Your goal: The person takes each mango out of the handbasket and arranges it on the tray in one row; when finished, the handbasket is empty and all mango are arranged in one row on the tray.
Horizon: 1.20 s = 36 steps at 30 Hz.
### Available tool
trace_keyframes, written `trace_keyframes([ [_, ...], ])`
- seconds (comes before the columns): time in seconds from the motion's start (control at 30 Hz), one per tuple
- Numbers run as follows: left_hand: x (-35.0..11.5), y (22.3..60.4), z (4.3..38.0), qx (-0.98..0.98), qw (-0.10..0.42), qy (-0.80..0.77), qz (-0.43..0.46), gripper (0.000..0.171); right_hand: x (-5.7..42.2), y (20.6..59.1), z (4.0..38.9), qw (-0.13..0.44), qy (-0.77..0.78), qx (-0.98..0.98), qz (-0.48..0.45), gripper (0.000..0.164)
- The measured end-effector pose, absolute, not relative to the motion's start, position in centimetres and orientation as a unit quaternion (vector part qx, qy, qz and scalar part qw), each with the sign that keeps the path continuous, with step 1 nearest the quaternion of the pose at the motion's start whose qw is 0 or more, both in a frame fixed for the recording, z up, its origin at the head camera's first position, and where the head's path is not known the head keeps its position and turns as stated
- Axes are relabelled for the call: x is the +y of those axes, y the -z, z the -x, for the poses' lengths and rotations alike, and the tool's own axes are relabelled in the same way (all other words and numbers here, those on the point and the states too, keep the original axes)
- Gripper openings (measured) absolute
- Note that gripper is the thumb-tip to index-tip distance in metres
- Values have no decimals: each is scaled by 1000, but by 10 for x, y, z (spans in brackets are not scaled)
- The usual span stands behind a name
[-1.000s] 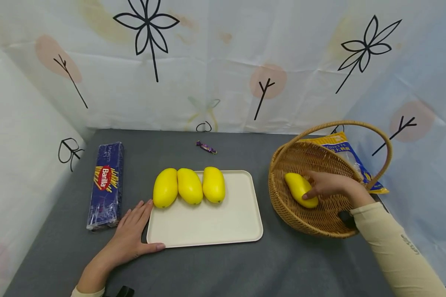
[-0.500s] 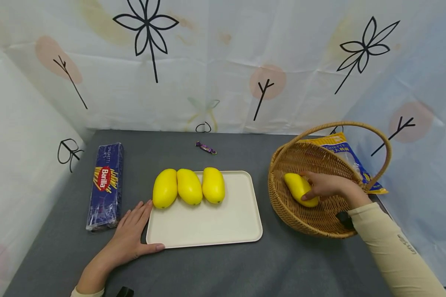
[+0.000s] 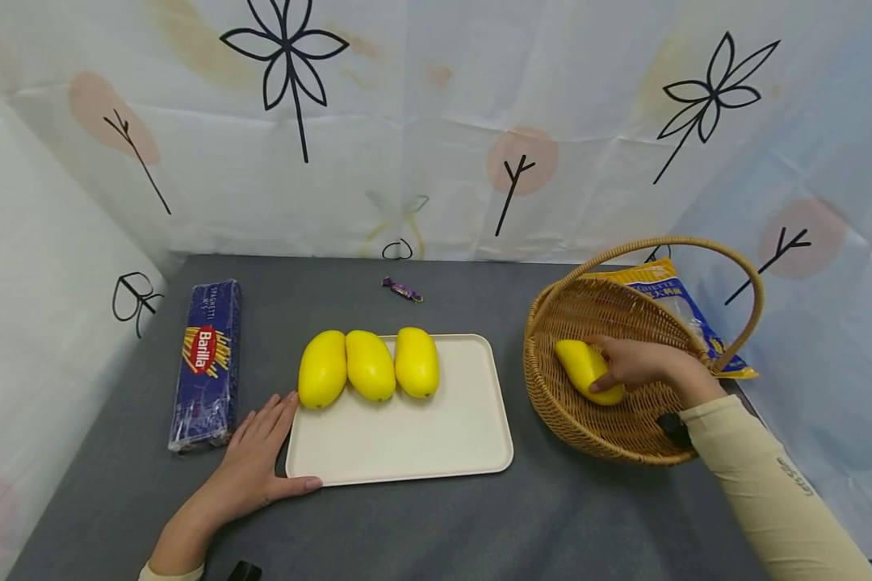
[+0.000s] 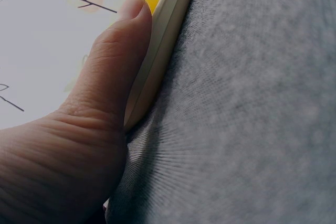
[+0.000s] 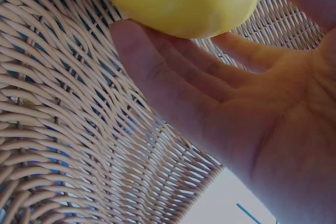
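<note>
In the head view, my right hand [image 3: 638, 361] reaches into a wicker basket [image 3: 625, 311] and holds a yellow mango [image 3: 580, 365] between thumb and fingers. From the right wrist, the fingers curve along the underside of that mango [image 5: 184, 1], close to the woven wall. A cream tray [image 3: 421, 440] lies mid-table with three mangoes [image 3: 371, 365] in a row toward its back left. My left hand [image 3: 257, 460] rests flat at the tray's left end, fingers extended and thumb over the front corner. In the left wrist view, the thumb [image 4: 110, 61] lies along the tray's edge [image 4: 157, 56].
A blue spaghetti packet [image 3: 207, 363] lies to the left of the tray. Behind the tray sits a small purple wrapped candy [image 3: 403, 290]. A yellow and blue bag [image 3: 686, 311] is tucked behind the basket, whose tall handle [image 3: 758, 303] arches over it. Patterned cloth walls [image 3: 407, 161] enclose the grey table.
</note>
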State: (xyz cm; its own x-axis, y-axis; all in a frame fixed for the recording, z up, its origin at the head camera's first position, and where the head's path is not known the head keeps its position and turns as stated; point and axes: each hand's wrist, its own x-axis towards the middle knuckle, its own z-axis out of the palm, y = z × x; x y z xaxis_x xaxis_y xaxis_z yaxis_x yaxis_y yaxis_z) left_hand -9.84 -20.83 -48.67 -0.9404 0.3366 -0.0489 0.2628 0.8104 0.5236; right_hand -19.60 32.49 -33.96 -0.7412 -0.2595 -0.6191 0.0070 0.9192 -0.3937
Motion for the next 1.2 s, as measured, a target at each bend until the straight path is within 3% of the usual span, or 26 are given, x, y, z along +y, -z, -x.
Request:
trace_keyframes([
  [0.4, -209, 481, 99, 949, 63, -264, -159, 121, 320, 302, 175, 275, 153, 943, 109, 86],
  [0.73, -209, 480, 99, 948, 69, -267, -160, 121, 297, 273, 134, 212, 184, 950, 135, 82],
  [1.2, -206, 484, 100, 949, 69, -262, -159, 122, 256, 260, 90, 128, 201, 957, 166, 81],
])
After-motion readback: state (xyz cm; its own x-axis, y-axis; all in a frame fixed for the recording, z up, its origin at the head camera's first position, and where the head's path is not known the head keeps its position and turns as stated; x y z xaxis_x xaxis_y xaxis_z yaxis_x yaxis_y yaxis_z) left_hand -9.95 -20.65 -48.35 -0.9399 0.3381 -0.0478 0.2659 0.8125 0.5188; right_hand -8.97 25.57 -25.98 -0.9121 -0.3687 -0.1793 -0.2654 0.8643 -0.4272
